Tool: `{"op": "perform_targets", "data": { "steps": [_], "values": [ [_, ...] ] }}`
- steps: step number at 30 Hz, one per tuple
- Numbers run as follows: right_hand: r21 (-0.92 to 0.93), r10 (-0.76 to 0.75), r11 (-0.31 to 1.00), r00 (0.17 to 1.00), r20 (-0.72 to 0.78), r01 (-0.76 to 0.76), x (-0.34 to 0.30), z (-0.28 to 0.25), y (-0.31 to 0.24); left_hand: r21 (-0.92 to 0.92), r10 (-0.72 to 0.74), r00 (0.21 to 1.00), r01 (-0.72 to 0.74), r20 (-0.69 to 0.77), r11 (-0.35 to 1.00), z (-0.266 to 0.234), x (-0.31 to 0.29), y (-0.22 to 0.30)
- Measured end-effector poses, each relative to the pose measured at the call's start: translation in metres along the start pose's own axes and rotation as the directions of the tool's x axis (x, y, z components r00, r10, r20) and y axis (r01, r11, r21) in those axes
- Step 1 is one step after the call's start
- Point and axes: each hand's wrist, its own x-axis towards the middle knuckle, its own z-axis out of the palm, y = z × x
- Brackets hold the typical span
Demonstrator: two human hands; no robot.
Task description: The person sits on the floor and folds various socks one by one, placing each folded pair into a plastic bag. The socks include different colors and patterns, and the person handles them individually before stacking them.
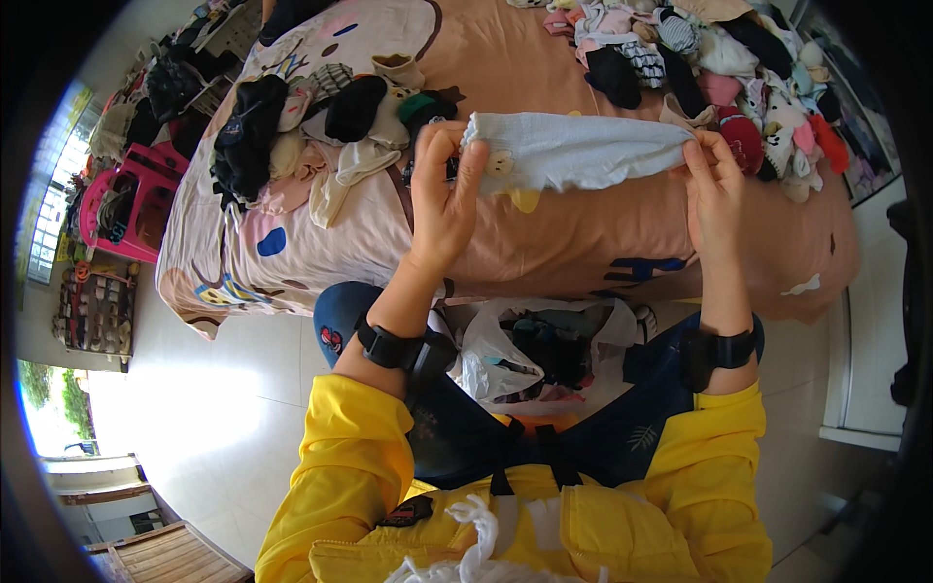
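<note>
Checking step, I'd guess: left hand (442, 199) and right hand (714, 189) tightly pinch opposite ends of a pale blue sock (583, 151) (right end's kinda hidden) over the bed (559, 238), so next probably calls for its match.

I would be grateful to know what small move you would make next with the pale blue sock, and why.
I would probably lower the pale blue sock onto the bed cover, since the left hand and right hand hold it stretched out by its two ends, in front of the cover.
</note>
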Motion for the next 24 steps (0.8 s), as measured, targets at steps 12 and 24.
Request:
{"op": "perform_targets", "data": {
  "steps": [12, 24],
  "values": [
    [-0.558, 0.543, 0.776, 0.764, 0.350, -0.295, 0.000, -0.037, -0.031, -0.197, -0.482, 0.631, 0.708, 0.609, 0.678, -0.021, 0.006, -0.005],
    [-0.358, 0.145, 0.929, 0.983, 0.109, -0.097, 0.015, -0.012, 0.036, 0.130, -0.447, 0.817, 0.430, 0.364, 0.893, 0.015, 0.003, -0.029]
  ]
}}
